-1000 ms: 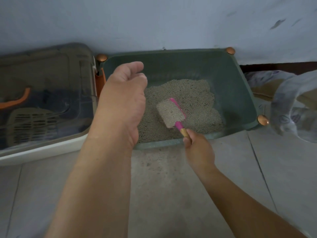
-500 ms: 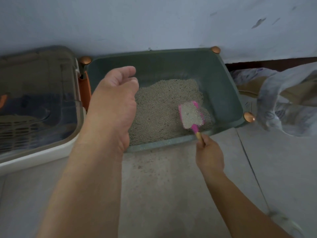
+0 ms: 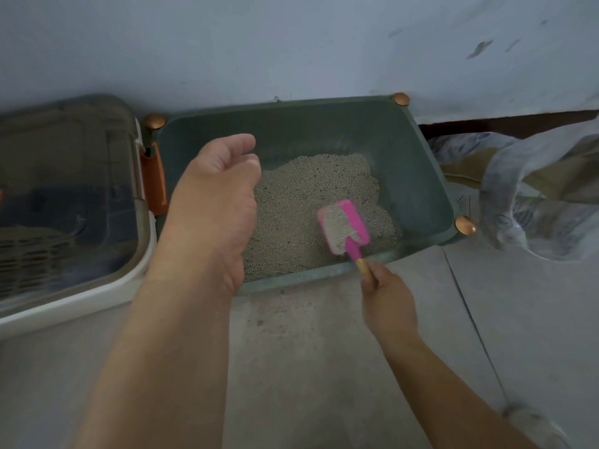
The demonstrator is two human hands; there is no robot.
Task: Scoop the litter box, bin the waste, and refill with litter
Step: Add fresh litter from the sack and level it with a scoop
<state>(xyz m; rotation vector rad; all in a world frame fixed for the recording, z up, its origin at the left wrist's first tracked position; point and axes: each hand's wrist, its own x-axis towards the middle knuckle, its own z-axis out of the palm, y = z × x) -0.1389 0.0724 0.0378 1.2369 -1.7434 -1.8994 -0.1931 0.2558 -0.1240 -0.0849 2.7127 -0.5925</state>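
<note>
A green litter box (image 3: 431, 163) with copper corner knobs stands on the floor against the wall. Grey litter (image 3: 308, 189) is heaped in its middle and front. My right hand (image 3: 387, 299) grips the wooden end of a pink scoop (image 3: 351, 218) just over the box's front rim. The scoop's blade is tilted and partly covered with litter, above the right front of the heap. My left hand (image 3: 217, 202) hovers over the left side of the box, back toward me, fingers loosely curled, and I see nothing in it.
A translucent hooded cover (image 3: 64, 196) with a white rim lies to the left of the box, with an orange clip (image 3: 155, 179) between them. A clear plastic bag (image 3: 534, 202) lies to the right over brownish fabric. Spilled grains dot the tiled floor (image 3: 291, 319) in front.
My right hand has carried the scoop from the middle of the heap toward the box's right front. The blade now shows more pink. My left hand keeps its place.
</note>
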